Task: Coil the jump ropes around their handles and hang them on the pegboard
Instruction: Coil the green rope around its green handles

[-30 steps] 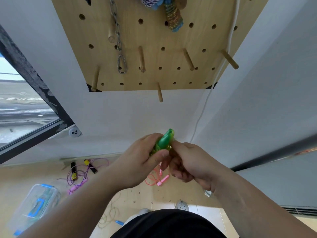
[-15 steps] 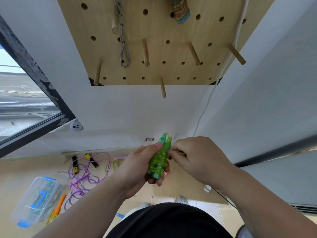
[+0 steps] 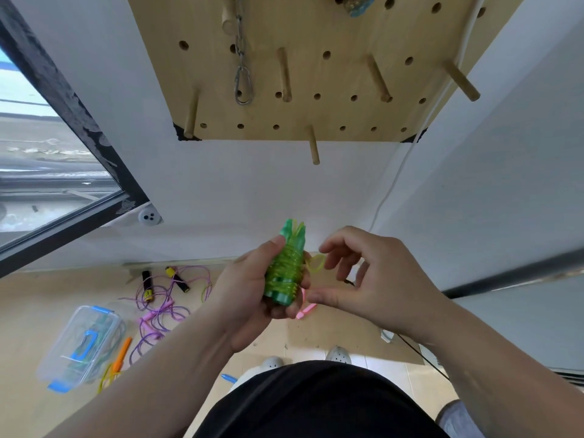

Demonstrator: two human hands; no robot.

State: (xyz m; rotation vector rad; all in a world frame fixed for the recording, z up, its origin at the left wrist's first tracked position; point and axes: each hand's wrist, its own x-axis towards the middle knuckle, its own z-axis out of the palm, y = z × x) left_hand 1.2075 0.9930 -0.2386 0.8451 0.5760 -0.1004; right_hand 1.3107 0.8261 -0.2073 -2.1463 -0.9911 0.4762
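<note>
A: Hands?
B: My left hand (image 3: 249,295) grips the green jump rope (image 3: 284,270), coiled round its 2 handles (image 3: 292,230). My right hand (image 3: 366,279) curls just beside its loose loop (image 3: 316,263); pinching or not, I cannot tell.
A: Beyond?
B: The pegboard (image 3: 316,26), on the wall (image 3: 252,184) above.

Glossy translucent plastic green handles (image 3: 286,267); matt wooden pegboard (image 3: 319,77)

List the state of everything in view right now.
green jump rope: coiled around its handles
left hand: grips the coiled rope
right hand: curled beside the rope; grip unclear
purple jump rope: loose on floor
plastic box: lid on
pegboard: lower pegs bare
</note>
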